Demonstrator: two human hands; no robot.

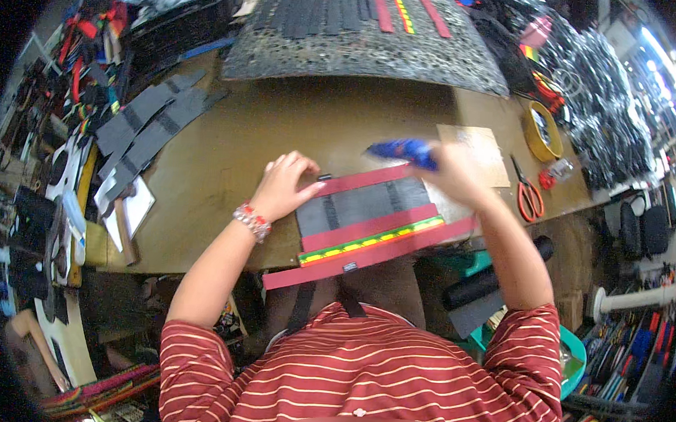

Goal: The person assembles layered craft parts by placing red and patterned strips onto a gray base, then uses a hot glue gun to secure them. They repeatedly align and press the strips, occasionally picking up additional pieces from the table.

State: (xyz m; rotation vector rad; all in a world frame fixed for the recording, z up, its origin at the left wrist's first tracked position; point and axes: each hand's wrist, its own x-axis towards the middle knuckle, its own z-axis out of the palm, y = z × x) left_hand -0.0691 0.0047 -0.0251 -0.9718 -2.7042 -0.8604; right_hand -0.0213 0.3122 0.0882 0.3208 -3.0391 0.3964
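A flat grey panel (pixel 358 204) with maroon borders and two black vertical strips lies at the table's front edge. Across its near side run a yellow, green and red patterned band (pixel 375 241) and a long maroon strip (pixel 326 271) with a small black tag, overhanging the edge. My left hand (pixel 281 186), wearing a beaded bracelet (pixel 252 223), rests at the panel's upper left corner, fingers stretched and thumb apart. A small black piece (pixel 324 177) lies by its fingertips. Above the panel's right end, my right hand (pixel 458 172) is closed around a blue tapered tube (pixel 405 152), blurred by motion, its dark tip pointing left.
Orange-handled scissors (pixel 530 201), a yellow tape roll (pixel 542 132) and a tan card (pixel 477 154) lie to the right. Grey cut panels (pixel 154 122) and a hammer (pixel 124 229) are at left. At the back, a speckled board (pixel 347 61) bears black and maroon strips.
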